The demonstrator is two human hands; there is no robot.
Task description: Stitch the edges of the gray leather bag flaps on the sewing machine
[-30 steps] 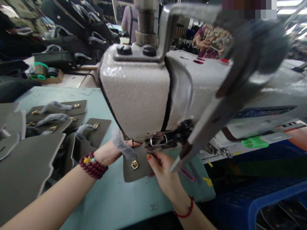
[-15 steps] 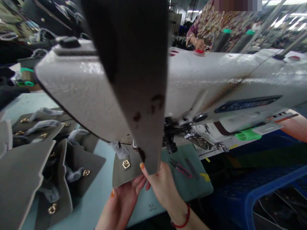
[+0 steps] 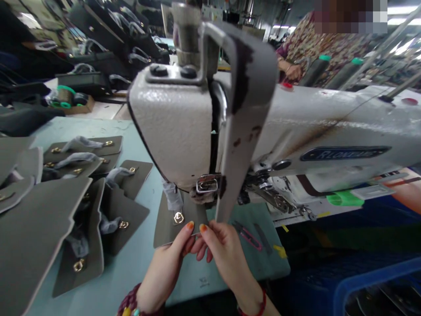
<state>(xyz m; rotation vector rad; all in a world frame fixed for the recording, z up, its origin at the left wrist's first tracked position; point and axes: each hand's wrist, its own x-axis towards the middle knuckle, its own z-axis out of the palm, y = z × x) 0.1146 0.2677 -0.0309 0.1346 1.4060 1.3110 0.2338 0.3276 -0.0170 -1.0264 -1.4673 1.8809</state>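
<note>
A grey bag panel (image 3: 164, 228) lies partly beneath the head of a white sewing machine (image 3: 171, 127). On the panel are a gold metal fitting (image 3: 178, 217) and a handle wrapped in clear plastic (image 3: 173, 196). My left hand (image 3: 166, 265) pinches the panel's near edge, thumb on top and fingers underneath. Close beside it, my right hand (image 3: 228, 254) is closed at the same edge near the corner, its thumb tip facing the left thumb. The machine's grey metal guard bar (image 3: 241, 145) comes down just behind my right hand and hides part of the panel.
Several similar grey panels (image 3: 49, 219) with gold fittings overlap at the left of the pale green table (image 3: 194, 289). Pink thread snips (image 3: 250, 239) lie to the right. A blue crate (image 3: 342, 285) stands lower right. Across the machine, a person in a patterned top (image 3: 305, 48) works.
The view has shifted so the machine head and guard bar appear farther right. My left thumb has come up onto the panel's edge, and both thumbs now lie close together.
</note>
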